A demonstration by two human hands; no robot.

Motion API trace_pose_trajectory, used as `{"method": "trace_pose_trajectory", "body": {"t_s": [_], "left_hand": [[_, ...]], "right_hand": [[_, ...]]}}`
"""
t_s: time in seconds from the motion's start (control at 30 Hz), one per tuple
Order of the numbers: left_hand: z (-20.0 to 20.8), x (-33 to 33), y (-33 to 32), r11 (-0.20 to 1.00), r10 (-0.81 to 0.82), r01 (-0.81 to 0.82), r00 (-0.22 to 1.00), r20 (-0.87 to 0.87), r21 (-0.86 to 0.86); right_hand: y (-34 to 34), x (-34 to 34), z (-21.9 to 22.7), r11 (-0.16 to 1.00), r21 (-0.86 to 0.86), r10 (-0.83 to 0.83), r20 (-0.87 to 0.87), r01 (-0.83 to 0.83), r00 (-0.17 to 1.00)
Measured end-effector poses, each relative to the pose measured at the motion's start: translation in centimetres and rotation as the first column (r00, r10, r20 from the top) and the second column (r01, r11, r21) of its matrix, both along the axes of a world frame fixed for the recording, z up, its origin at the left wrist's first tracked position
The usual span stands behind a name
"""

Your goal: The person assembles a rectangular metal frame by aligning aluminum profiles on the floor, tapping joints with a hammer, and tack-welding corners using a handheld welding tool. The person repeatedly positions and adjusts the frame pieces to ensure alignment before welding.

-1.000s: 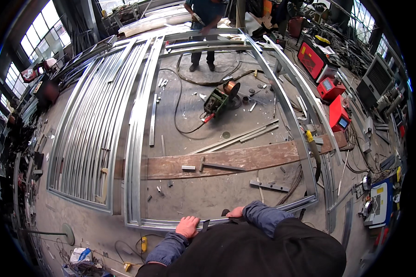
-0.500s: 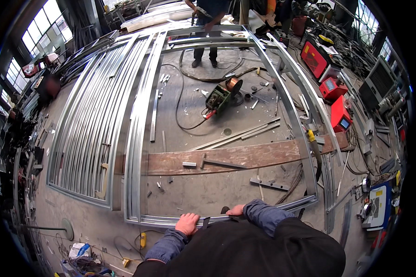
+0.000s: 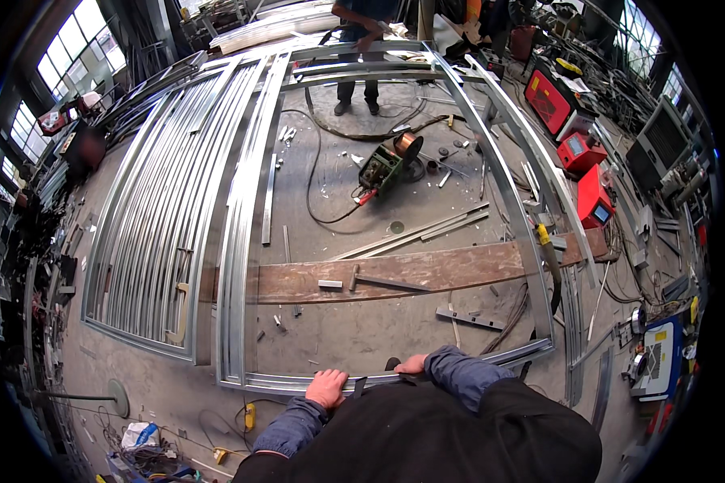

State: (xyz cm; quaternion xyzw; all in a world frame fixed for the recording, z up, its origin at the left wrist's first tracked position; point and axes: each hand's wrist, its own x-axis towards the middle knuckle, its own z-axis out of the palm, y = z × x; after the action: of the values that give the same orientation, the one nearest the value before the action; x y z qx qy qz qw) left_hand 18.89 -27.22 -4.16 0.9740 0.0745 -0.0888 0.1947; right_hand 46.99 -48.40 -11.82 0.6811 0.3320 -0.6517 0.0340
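A large frame of shiny metal profiles (image 3: 491, 177) spreads out in front of me. My left hand (image 3: 327, 389) rests on its near rail, the fingers curled over the top. A short way to the right, my right hand (image 3: 412, 365) also grips that rail; part of it is hidden by my sleeve and body. Left of the open part stands a panel of close-set metal slats (image 3: 149, 217), with a pale yellow clamp (image 3: 180, 312) at its near end. Inside the frame, a hammer (image 3: 391, 283) lies on a brown board (image 3: 467, 266).
At the frame's far side stands a person (image 3: 365, 48). A wire feeder with a copper-coloured spool (image 3: 408, 146) and a black cable sits on the floor within the frame. Metal strips (image 3: 415, 233) lie nearby. Red machines (image 3: 594, 205) line the right; a round-based stand (image 3: 118, 399) is at near left.
The person at the far side has shifted their arms, and the cable by the wire feeder has moved slightly. My hands stay in place on the rail.
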Motion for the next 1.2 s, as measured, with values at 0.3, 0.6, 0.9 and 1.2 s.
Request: {"method": "trace_pose_trajectory", "body": {"t_s": [0.3,0.6,0.9,1.2], "left_hand": [[-1.1,-0.4,0.1,1.000,-0.004,0.004,1.000,0.007,0.008],[-1.5,-0.2,0.2,0.999,-0.030,0.030,0.999,-0.018,0.012],[-1.1,-0.3,0.2,1.000,-0.018,0.018,1.000,0.010,-0.003],[0.6,0.2,0.0,1.000,0.001,-0.002,0.999,-0.046,-0.016]], "right_hand": [[0.7,0.0,3.6,1.000,0.019,0.012,-0.012,-0.011,1.000],[0.1,0.0,0.7,1.000,0.002,0.007,0.010,-0.007,1.000],[0.3,0.0,2.1,1.000,0.017,0.004,-0.010,-0.004,1.000],[0.5,0.0,2.4,1.000,-0.004,-0.011,-0.004,0.011,1.000]]}}
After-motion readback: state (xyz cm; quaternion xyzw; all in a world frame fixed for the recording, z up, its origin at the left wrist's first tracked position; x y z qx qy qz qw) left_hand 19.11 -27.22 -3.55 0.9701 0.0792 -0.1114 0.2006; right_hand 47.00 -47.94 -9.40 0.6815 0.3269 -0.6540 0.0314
